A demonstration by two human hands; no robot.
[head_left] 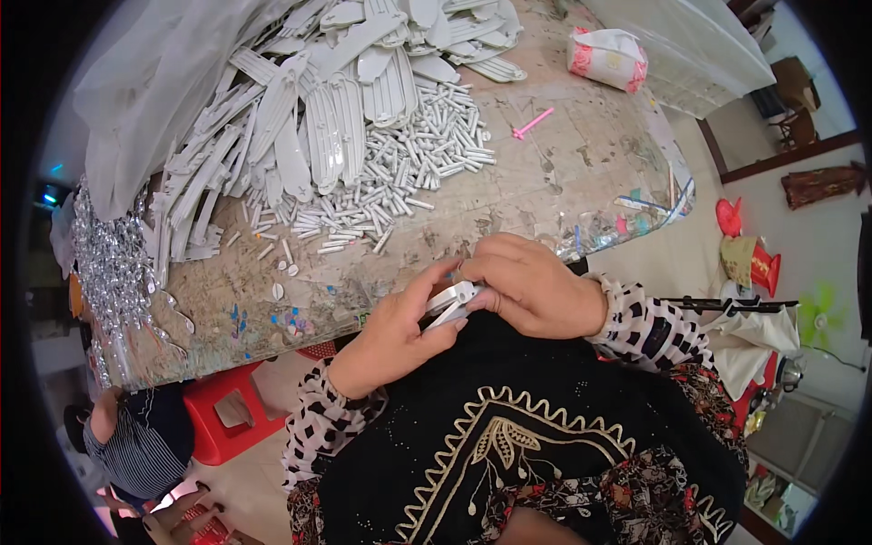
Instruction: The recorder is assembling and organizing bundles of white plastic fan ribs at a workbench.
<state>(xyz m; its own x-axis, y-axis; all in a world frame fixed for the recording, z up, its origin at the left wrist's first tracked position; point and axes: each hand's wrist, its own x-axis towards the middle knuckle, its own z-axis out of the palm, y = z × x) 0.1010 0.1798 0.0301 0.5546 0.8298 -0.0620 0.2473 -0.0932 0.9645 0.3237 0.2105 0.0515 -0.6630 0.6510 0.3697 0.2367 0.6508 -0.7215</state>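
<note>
Just off the table's near edge, my left hand (386, 341) is closed round white plastic pieces (451, 298), thumb on one side and fingers on the other. They look like two long parts lying together, one end facing my right hand. Against that end, my right hand (540, 291) has its thumb and fingers pinched together. What sits between its fingertips is too small and covered to make out. On the table beyond lie a heap of long white slotted plastic parts (331, 127) and many loose small white cylinders (436, 136).
A pink stick (533, 123) and a tissue pack (609, 60) lie on the stained table (545, 182), right of the heap. Silver tinsel strands (109, 282) hang over its left side. Below, a red stool (218, 436) stands near another person in a striped top (136, 445).
</note>
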